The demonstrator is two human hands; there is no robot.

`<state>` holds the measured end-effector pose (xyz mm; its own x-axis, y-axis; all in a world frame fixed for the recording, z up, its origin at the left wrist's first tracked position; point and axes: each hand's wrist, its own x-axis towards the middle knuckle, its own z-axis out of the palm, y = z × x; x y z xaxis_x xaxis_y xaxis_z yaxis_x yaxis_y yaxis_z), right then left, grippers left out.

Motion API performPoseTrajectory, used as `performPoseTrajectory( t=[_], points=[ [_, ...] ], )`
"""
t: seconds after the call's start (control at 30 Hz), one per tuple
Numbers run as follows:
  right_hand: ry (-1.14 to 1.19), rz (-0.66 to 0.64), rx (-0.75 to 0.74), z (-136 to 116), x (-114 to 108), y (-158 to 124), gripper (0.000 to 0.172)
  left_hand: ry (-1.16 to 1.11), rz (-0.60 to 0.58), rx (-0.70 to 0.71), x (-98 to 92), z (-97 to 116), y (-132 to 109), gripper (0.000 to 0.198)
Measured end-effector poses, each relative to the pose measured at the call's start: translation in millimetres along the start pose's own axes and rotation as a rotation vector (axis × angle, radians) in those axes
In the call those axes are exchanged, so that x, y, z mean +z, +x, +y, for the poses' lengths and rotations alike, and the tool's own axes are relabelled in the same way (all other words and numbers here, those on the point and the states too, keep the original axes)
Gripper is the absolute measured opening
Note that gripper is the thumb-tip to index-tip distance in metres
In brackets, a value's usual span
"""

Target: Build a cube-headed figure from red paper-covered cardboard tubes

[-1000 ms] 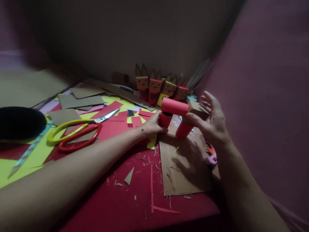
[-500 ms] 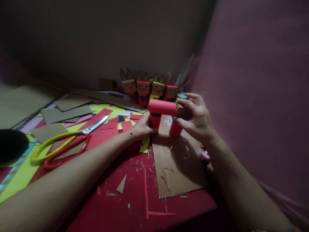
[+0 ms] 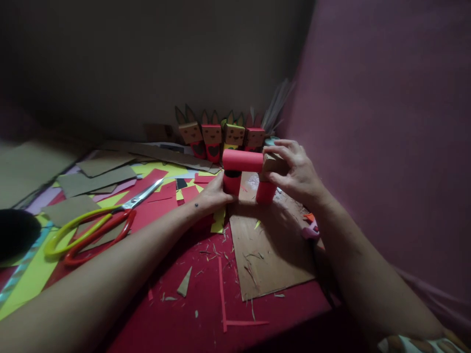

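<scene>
My left hand (image 3: 216, 194) is closed around an upright red paper tube (image 3: 232, 184) with a dark top, at the cardboard sheet's far end. A second red paper tube (image 3: 243, 160) lies level above it, its right end against a small brown cardboard box (image 3: 273, 164). My right hand (image 3: 300, 171) pinches that box between thumb and fingers. Under the box stands another upright red tube (image 3: 266, 192). Whether the box is fixed to the tubes I cannot tell. My hands hide the tubes' outer sides.
Rabbit-eared paper figures (image 3: 212, 139) stand in a row behind. Scissors (image 3: 110, 211) with yellow and red handles lie on paper and cardboard scraps at left. A cardboard sheet (image 3: 275, 255) with clippings lies on the red tabletop (image 3: 184, 318). A pinkish wall (image 3: 386, 147) rises at right.
The whole view has shifted slightly, so hands and objects sit a little further left. My right fingers have moved slightly over the cardboard box. Both hands keep their hold.
</scene>
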<state>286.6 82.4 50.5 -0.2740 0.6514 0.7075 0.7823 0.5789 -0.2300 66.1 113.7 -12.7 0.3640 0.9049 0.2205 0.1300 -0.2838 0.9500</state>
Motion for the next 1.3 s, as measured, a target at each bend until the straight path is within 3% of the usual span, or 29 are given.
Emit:
performPoseTrajectory(
  t=[0.47, 0.93, 1.3],
  points=[
    [0.096, -0.018, -0.021, 1.8, 0.3, 0.8, 0.046, -0.070, 0.027, -0.041, 3.0, 2.6, -4.9, 0.039],
    [0.096, 0.049, -0.028, 2.5, 1.8, 0.1, 0.045, -0.101, 0.003, -0.008, 1.7, 3.0, -4.3, 0.050],
    [-0.066, 0.282, -0.070, -14.5, 0.7, -7.4, 0.041, -0.062, 0.016, 0.010, -0.3, 4.8, -4.0, 0.047]
  ],
)
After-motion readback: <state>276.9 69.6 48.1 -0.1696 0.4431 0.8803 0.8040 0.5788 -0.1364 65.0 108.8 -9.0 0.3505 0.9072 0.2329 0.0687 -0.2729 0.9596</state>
